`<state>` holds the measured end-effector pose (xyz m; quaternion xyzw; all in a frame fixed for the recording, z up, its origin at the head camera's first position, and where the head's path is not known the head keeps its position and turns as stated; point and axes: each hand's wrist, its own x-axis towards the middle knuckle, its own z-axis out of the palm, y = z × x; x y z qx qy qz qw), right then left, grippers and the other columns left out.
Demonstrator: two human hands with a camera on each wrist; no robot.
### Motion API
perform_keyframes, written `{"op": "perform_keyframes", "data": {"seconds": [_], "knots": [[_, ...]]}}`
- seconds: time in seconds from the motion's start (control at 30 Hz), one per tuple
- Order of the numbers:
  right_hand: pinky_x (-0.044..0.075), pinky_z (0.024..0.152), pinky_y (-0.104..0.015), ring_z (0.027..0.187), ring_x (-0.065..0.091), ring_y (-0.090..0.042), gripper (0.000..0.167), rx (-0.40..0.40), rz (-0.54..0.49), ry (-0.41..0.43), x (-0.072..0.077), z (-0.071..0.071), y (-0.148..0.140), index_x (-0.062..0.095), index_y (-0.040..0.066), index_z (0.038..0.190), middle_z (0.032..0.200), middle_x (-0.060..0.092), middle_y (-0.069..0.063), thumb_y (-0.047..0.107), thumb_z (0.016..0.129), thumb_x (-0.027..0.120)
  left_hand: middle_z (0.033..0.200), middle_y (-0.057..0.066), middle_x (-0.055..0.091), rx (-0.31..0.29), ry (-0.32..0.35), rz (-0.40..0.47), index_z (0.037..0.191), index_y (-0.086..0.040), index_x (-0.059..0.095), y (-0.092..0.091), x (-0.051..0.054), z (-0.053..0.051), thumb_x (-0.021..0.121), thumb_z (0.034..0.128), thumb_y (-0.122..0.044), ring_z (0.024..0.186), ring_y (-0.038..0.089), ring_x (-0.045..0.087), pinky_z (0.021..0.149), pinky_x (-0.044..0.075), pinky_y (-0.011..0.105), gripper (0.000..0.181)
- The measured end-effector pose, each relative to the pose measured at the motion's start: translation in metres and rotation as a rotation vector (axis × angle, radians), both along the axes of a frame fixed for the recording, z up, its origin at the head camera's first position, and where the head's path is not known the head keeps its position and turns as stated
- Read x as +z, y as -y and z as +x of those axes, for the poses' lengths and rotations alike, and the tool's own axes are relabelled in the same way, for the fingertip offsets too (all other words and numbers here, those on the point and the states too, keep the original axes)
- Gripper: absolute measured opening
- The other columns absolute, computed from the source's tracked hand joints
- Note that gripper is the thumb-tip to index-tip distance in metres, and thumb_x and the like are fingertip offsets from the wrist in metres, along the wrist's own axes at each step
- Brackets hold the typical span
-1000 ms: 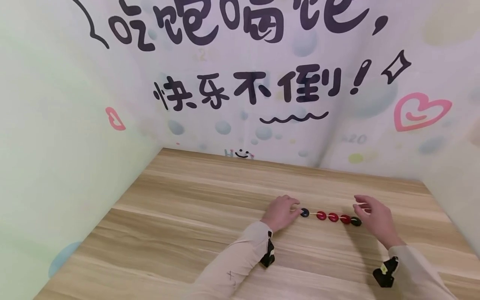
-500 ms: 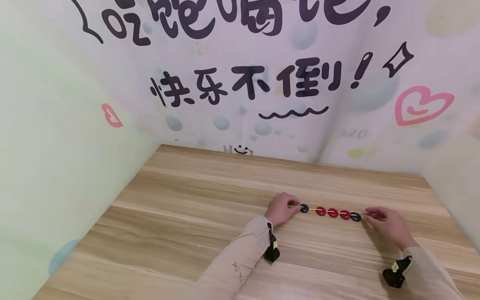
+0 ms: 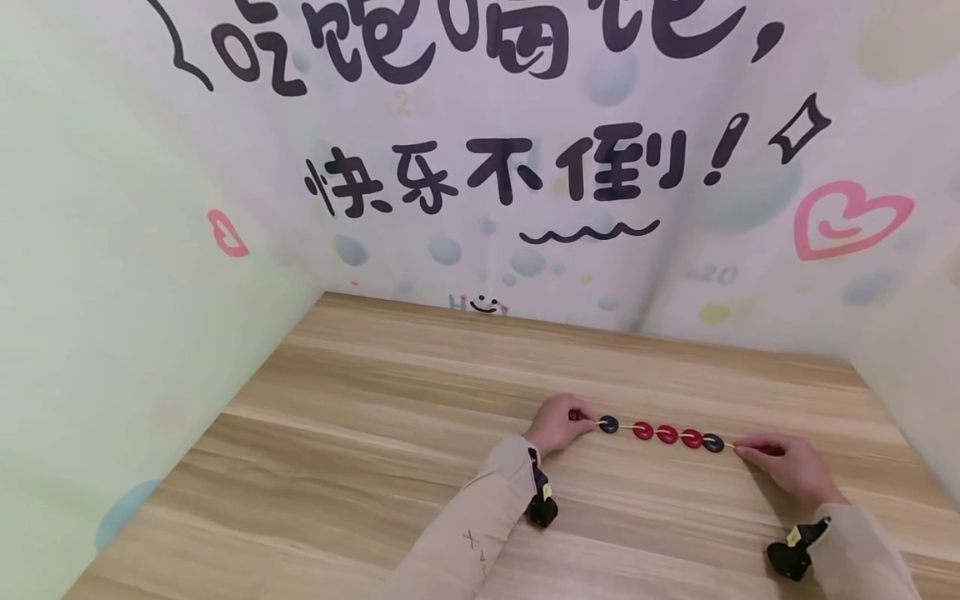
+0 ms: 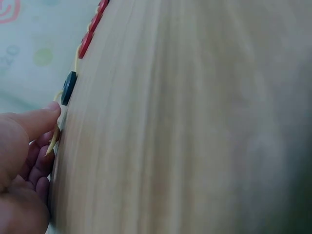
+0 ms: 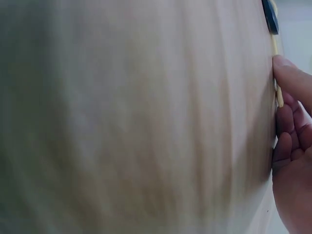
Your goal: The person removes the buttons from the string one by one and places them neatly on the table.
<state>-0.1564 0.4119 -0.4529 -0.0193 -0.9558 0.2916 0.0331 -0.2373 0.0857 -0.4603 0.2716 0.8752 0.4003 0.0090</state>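
Note:
A pale yellow string (image 3: pixel 626 427) lies stretched across the table, threaded with round button-like discs. From left to right come a dark blue disc (image 3: pixel 609 424), three red discs (image 3: pixel 667 434) and a second dark blue disc (image 3: pixel 713 443). The left hand (image 3: pixel 559 423) pinches the string's left end between thumb and fingers; a short tail of string (image 4: pixel 52 142) pokes out below the thumb in the left wrist view. At the other end, the right hand (image 3: pixel 793 467) pinches the string, just beyond the right dark disc (image 5: pixel 270 16). The right wrist view shows that string end (image 5: pixel 279 96) under the thumb.
The wood-grain table (image 3: pixel 337 467) meets a printed back wall (image 3: pixel 420 275) with dark lettering and pale side walls. Each wrist wears a small black camera, one on the left (image 3: pixel 542 504) and one on the right (image 3: pixel 791 557).
The right hand came down from above the right dark disc, moved right and took hold of the string's end. The left hand shifted slightly left, off the left disc's edge. The discs stay in line.

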Motion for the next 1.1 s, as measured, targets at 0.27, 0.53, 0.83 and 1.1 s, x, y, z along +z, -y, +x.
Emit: {"op": "perform_keyframes", "data": {"seconds": [0.27,0.53,0.83,1.1], "knots": [[0.036,0.059,-0.021,0.070,0.045,-0.002,0.031,0.004,0.016,0.017,0.002,0.003,0.004,0.065,0.000,0.091,0.089,0.061,-0.010,0.030,0.086,0.057,0.073,-0.005,0.057,0.006,-0.006,0.016,0.078,-0.009,0.068,0.001,0.003,0.004,0.066,0.0788,-0.014,0.067,0.005,0.048,0.062,0.036,0.012,0.005],[0.036,0.057,-0.021,0.068,0.043,-0.006,0.033,-0.008,-0.037,0.070,0.004,0.002,0.002,0.061,-0.003,0.092,0.084,0.058,-0.006,0.029,0.089,0.053,0.075,-0.004,0.059,-0.002,0.043,0.022,0.080,-0.007,0.065,0.004,0.006,0.005,0.065,0.0799,-0.013,0.068,0.003,0.048,0.064,0.037,0.013,0.006],[0.036,0.054,-0.023,0.064,0.042,-0.009,0.031,0.012,-0.085,0.126,0.009,0.002,0.007,0.057,-0.006,0.094,0.075,0.052,-0.004,0.024,0.091,0.049,0.075,-0.001,0.061,-0.009,0.071,0.024,0.081,-0.005,0.064,0.008,0.006,0.003,0.064,0.0799,-0.009,0.067,0.005,0.049,0.064,0.038,0.014,0.004],[0.038,0.062,-0.029,0.073,0.046,-0.016,0.026,0.044,0.007,0.113,0.015,-0.001,0.016,0.059,-0.002,0.090,0.085,0.058,-0.010,0.023,0.089,0.053,0.072,0.003,0.062,-0.053,0.054,0.030,0.079,-0.001,0.065,0.020,0.010,-0.002,0.065,0.0786,-0.006,0.062,0.003,0.049,0.060,0.039,0.012,0.005]]}}
